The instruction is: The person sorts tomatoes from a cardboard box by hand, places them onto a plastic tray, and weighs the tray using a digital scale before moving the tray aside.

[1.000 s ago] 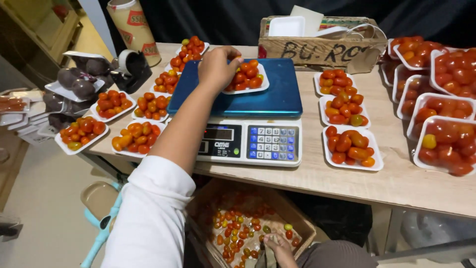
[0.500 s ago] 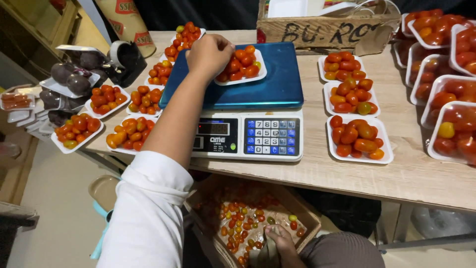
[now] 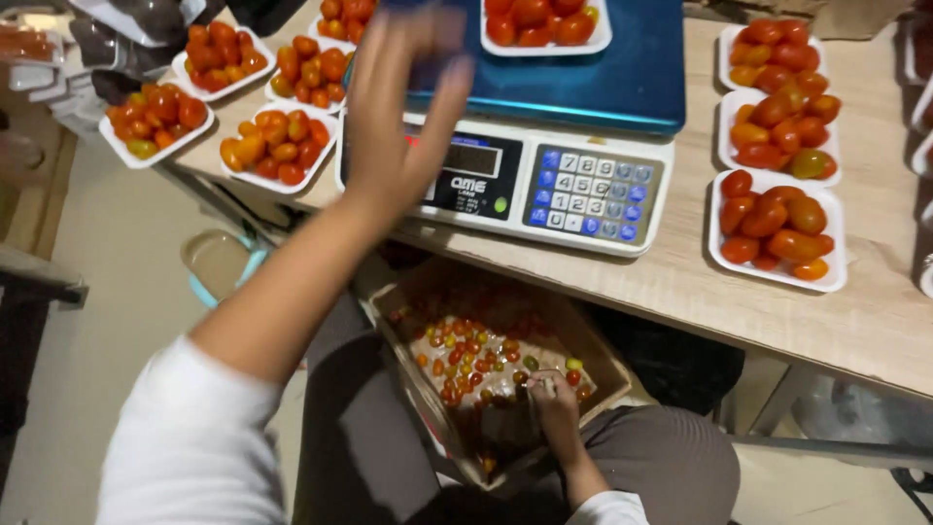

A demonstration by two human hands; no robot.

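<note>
- A blue weighing plate is seen on the scale, with a white body and blue and grey keys.
- White trays around the scale are filled with red, orange and green-tinged tomatoes.
- A brown cardboard box below the scale is speckled with small red, orange and green tomatoes.
- White sleeves are worn.

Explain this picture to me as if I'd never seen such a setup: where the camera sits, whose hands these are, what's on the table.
The single view comes from a camera on a person's head, looking down. The blurred left hand is raised, open and empty, in front of a blue-topped electronic weighing scale on a pale wooden table. A white foam tray of small red tomatoes sits on the scale; more filled trays flank it. The right hand reaches into a brown cardboard box of loose tomatoes on the lap; what it grips is unclear.
</note>
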